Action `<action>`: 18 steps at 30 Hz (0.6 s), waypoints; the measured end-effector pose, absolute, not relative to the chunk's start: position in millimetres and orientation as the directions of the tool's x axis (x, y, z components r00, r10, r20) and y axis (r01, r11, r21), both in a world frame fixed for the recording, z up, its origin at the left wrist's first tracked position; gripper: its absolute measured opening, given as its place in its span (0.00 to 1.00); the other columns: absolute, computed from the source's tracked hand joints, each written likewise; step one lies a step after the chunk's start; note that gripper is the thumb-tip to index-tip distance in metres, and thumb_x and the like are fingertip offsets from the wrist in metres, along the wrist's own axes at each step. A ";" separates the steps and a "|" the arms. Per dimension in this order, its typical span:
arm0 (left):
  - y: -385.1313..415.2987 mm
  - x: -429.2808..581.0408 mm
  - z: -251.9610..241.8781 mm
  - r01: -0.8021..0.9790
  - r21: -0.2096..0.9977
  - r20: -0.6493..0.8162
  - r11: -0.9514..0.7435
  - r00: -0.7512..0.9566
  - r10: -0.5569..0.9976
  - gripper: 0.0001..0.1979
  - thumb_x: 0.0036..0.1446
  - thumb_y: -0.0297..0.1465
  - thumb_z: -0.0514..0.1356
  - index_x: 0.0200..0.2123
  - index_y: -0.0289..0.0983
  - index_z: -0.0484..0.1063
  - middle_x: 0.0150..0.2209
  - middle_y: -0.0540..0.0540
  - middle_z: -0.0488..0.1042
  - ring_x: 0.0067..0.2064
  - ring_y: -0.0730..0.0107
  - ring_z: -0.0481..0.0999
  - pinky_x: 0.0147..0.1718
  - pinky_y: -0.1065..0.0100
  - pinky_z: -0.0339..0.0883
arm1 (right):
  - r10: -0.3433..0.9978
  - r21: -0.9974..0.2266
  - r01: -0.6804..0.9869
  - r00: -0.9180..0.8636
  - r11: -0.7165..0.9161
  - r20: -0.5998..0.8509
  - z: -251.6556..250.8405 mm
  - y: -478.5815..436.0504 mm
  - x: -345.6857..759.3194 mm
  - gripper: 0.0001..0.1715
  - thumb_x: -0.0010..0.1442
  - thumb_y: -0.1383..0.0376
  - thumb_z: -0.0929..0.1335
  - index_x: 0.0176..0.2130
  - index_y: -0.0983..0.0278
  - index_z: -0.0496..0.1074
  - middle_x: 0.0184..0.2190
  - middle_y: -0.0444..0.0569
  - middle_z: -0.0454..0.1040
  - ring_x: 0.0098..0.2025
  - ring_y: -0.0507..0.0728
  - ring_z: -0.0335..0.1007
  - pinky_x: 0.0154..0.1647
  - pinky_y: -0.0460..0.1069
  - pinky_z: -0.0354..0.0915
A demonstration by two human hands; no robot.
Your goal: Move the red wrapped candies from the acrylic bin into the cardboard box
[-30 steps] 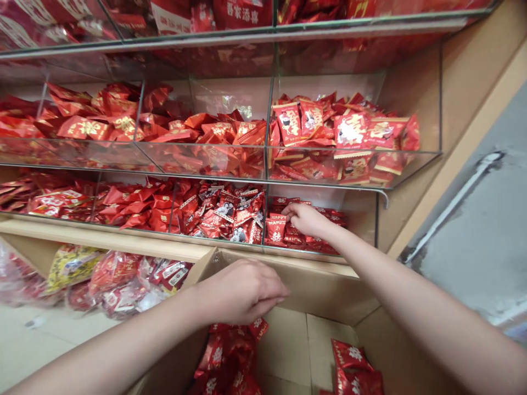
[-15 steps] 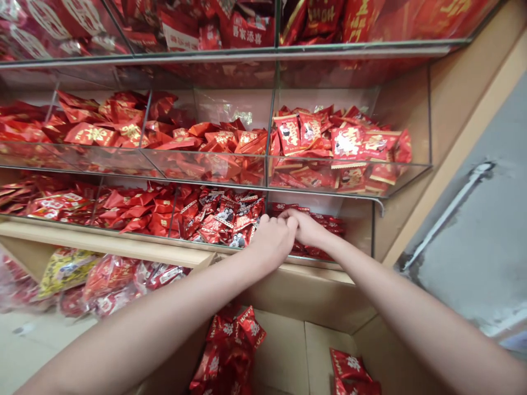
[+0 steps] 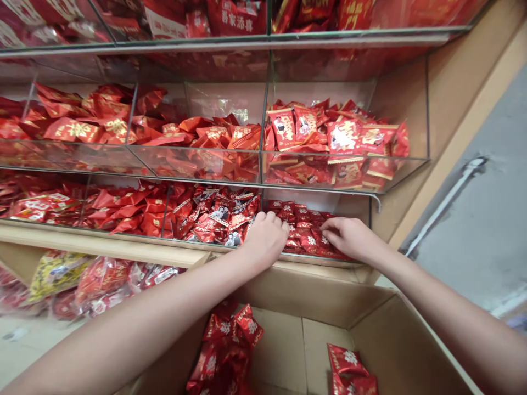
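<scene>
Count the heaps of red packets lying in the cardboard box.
2 in the cardboard box: left heap by its left wall, right heap at the bottom edge; more may lie out of frame.

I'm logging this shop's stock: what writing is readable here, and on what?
"吾家添喜": red pack on the top shelf; first character unsure.
"囍": white sign on the red packs in the cardboard box.
Print on the packets at the left hand and right hand: too small to read.
</scene>
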State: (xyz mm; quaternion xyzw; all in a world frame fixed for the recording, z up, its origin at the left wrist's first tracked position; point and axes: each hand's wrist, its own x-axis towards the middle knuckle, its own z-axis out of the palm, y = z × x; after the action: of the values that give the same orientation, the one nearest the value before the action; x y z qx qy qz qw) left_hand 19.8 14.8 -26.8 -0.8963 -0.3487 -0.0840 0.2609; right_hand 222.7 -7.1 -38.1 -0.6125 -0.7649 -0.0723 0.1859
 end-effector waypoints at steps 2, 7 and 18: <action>16.6 21.9 -26.1 0.669 -0.411 0.329 -0.619 0.743 0.583 0.10 0.51 0.22 0.49 0.36 0.31 0.67 0.32 0.39 0.71 0.37 0.58 0.65 0.33 0.61 0.54 | 0.898 -0.064 0.963 -0.220 0.263 0.381 -43.5 -15.4 226.2 0.13 0.53 0.68 0.59 0.32 0.66 0.72 0.31 0.49 0.74 0.34 0.55 0.69 0.37 0.47 0.61; 5.1 22.0 -20.0 0.670 -0.401 0.349 -0.625 0.742 0.573 0.11 0.50 0.22 0.49 0.36 0.32 0.67 0.36 0.39 0.70 0.38 0.59 0.66 0.33 0.62 0.55 | 0.864 -0.050 0.956 -0.237 0.289 0.445 -48.8 -41.8 224.7 0.14 0.55 0.68 0.58 0.32 0.67 0.71 0.30 0.51 0.72 0.33 0.55 0.66 0.37 0.48 0.60; -93.0 -22.7 -74.5 0.170 0.029 -0.256 -0.985 0.954 0.157 0.05 0.41 0.32 0.61 0.22 0.38 0.69 0.21 0.48 0.73 0.24 0.67 0.71 0.21 0.69 0.56 | 0.863 -0.369 0.854 -0.461 0.367 -0.208 -142.5 -144.6 168.3 0.12 0.43 0.66 0.67 0.33 0.64 0.70 0.32 0.50 0.71 0.34 0.56 0.68 0.34 0.47 0.62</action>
State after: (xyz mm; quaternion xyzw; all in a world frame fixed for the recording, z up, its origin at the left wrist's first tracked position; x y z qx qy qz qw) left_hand -22.7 -93.0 -74.5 -0.9881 -0.0827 0.1272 -0.0254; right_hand 168.3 -144.6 -142.5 -0.5190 -0.8268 0.2166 0.0103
